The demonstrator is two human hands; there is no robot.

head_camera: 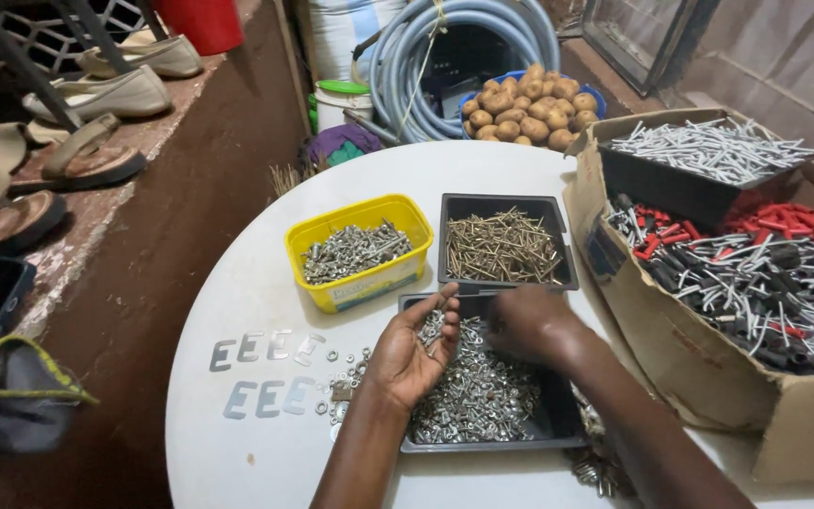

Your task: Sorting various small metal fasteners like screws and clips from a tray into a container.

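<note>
Forearms: both reach up from the bottom edge toward the near black tray (558, 429), the landmark for every place below.
Left hand (414, 351): palm up over the near tray's left rim, fingers loosely cupped and half spread, holding a small heap of silver fasteners.
Right hand (525, 320): knuckles up over the tray's far end, fingers curled down out of sight; I cannot tell whether they pinch anything.
Silver fasteners (478, 391): they fill the near tray in a loose, unsorted heap.
Done so far: left of the tray lie two rows of flat E-shaped metal plates (266, 372), and between them and the tray a small cluster of nuts and washers (343, 372).
Left to do: by my judgement most of it, since the tray is full and the laid-out pieces are few.
Yellow tub (362, 253): behind the tray to the left, holding grey bolts.
Second black tray (504, 245): directly behind, full of brass-coloured screws.
Cardboard box (708, 368): right of the tray, packed with grey, black and red plugs and a bin of long grey pins.
Surface: round white table (228, 452), scuffed.
Room: beyond the table, a blue bowl of potatoes (529, 108) and coiled grey hose (426, 57); far left, a reddish ledge with sandals (87, 151).
</note>
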